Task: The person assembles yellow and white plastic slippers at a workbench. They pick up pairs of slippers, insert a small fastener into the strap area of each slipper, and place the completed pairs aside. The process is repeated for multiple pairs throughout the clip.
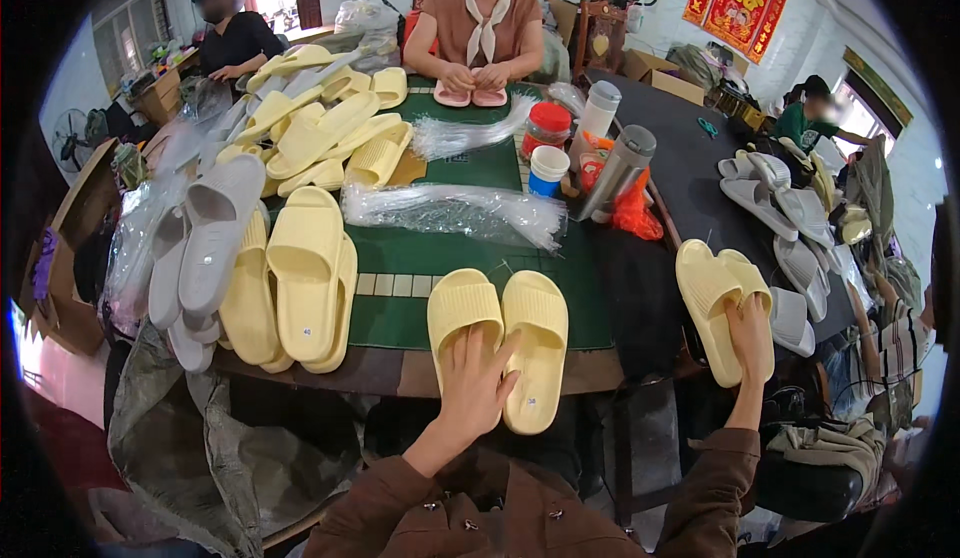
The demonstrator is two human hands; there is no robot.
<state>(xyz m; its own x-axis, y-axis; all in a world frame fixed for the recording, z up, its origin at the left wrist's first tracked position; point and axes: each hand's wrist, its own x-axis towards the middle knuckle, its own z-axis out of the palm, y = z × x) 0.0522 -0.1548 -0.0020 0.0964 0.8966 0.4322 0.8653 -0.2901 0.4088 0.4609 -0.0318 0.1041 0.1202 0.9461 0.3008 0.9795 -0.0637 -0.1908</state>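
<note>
A pair of yellow slippers lies at the table's near edge, toes away from me: a left slipper (464, 303) and a right slipper (535, 358). My left hand (473, 383) rests on them with fingers apart, some reaching under the left slipper's strap and others toward the right one. Further right, a second yellow pair, with its left slipper (708, 303) tilted, sits at the edge of the dark table. My right hand (746, 338) grips this pair, its fingertips tucked under the right slipper's strap and partly hidden.
Yellow slippers (305, 248) and grey slippers (220, 228) are piled at left. Bundles of clear plastic strips (460, 210) cross the green mat (390, 330). A steel bottle (622, 173), a red-lidded jar (547, 126) and more grey slippers (760, 203) stand right. Opposite, a person handles pink slippers (470, 96).
</note>
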